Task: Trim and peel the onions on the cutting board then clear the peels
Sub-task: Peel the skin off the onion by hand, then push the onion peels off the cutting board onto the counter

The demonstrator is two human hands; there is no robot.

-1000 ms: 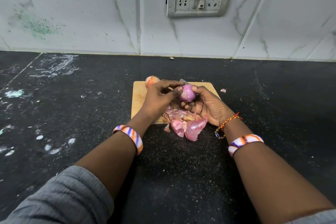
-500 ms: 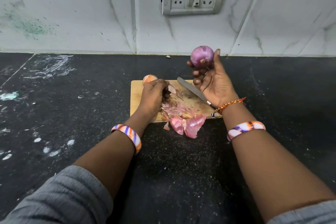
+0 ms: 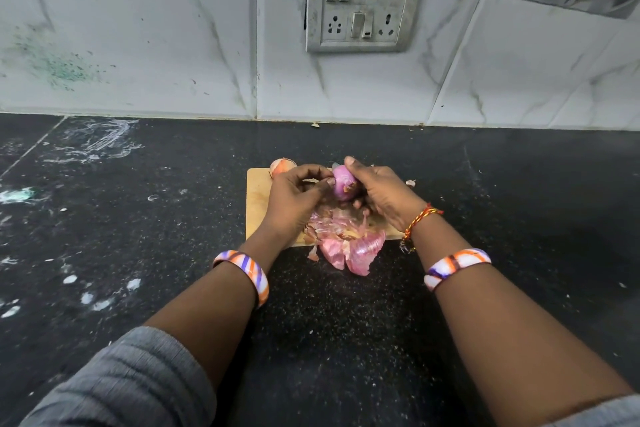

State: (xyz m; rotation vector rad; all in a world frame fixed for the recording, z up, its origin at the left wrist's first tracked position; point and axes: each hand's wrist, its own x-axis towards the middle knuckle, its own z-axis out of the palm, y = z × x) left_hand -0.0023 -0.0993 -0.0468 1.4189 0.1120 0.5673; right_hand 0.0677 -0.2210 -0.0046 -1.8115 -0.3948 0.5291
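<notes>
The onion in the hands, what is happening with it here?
A person is peeling a purple onion over a wooden cutting board. The right hand grips it while the left hand pinches at its skin. Loose peels lie heaped at the board's near edge, and an unpeeled onion waits at the far corner.

Left hand (image 3: 294, 194) hides middle of cutting board (image 3: 256, 204) and lower part of unpeeled onion (image 3: 282, 166) at board's far left corner. Right hand (image 3: 384, 198) covers right side of purple onion (image 3: 343, 185); knife mostly hidden, only grey sliver at onion's top, too small to tell. Peel pile (image 3: 346, 239) hides board's near edge. Both sleeves cut off by bottom edge.
</notes>
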